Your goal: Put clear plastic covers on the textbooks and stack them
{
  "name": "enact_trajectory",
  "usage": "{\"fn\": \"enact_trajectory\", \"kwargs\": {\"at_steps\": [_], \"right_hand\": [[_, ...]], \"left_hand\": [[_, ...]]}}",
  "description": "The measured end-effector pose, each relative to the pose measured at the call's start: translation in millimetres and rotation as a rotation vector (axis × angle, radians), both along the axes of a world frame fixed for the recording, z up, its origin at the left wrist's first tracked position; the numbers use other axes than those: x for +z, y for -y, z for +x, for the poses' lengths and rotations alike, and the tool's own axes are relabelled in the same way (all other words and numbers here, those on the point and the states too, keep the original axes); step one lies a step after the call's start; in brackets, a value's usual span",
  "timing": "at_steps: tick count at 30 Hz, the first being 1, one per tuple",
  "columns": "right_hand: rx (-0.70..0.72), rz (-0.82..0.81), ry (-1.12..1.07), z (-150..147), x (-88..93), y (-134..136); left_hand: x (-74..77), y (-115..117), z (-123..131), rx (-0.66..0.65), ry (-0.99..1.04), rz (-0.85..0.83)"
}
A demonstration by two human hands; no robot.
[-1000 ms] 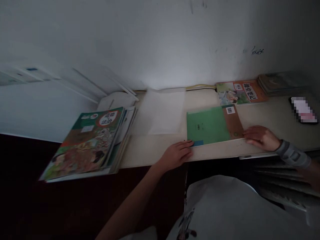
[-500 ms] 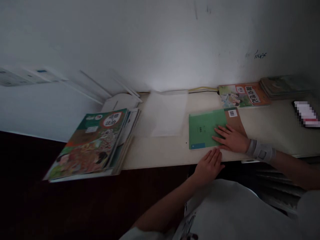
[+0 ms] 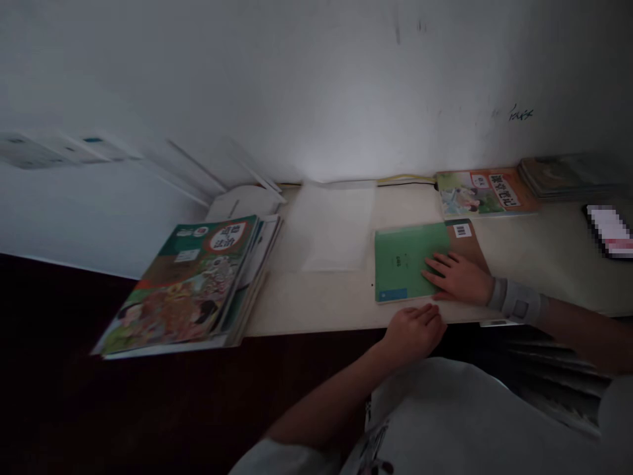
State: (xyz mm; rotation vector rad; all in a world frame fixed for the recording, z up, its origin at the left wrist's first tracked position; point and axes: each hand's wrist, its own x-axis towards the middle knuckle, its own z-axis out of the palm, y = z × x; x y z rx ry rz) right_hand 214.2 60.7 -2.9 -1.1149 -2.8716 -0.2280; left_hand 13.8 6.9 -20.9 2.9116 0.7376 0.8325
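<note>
A green booklet point(image 3: 403, 260) lies on the pale desk point(image 3: 534, 251), on top of a brown-covered book point(image 3: 472, 241) with a barcode label. My right hand point(image 3: 457, 277) rests flat on the green booklet's right part, fingers spread, a grey wrist strap behind it. My left hand point(image 3: 415, 330) sits at the desk's front edge just below the booklet, fingers loosely curled, with nothing visible in it.
A stack of colourful picture books point(image 3: 188, 290) overhangs the desk's left end. A white sheet point(image 3: 336, 227) lies mid-desk. More books point(image 3: 482, 191) and a flat pile point(image 3: 564, 175) sit against the wall at right. The room is dim.
My left hand moved from the booklet's left corner to the desk edge below it and curled slightly. My right hand slid from the brown book's edge onto the green booklet.
</note>
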Motion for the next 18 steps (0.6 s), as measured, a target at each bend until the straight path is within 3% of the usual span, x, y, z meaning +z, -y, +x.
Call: {"fn": "enact_trajectory", "kwargs": {"at_steps": [4,8,14,18], "right_hand": [[0.022,-0.001,-0.031,11.9,-8.3,0.1],[0.045,-0.086,-0.072,47.0,-10.7,3.3],[-0.031,-0.051,-0.106,86.9,-5.7,29.7],[0.001,-0.003,-0.181,92.0,5.6,50.6]], "left_hand": [[1.1,-0.7,-5.6,-0.024,0.003,0.034],[4.8,-14.3,-28.0,-0.040,-0.018,0.027],[7.7,-43.9,-67.9,0.172,-0.296,0.003],[1.5,-37.9,-85.9,0.073,-0.251,0.089]]}}
